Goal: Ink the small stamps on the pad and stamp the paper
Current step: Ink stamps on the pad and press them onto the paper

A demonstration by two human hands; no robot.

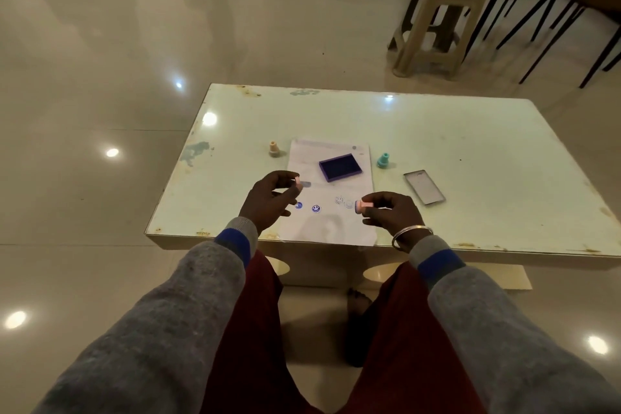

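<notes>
Right hand [389, 212] fingers [378, 200] pinch pink stamp [364, 205] sideways, face pointing left; left hand [268, 200] fingers [285, 175] pinch second stamp [298, 182] over paper [302, 158], kinda blurry.

No words or numbers are legible; only stamped signs on the paper [331, 228].
Lower centre of the frame, on the sheet: one dark blue smiley face [316, 208] in a ring, crisp; just left of it a second blue round mark [298, 205], its design too small to tell; to the right a pale smiley face [339, 200], faintly inked; along the sheet's top edge, faint printed lines [322, 144], too blurred to read.
</notes>
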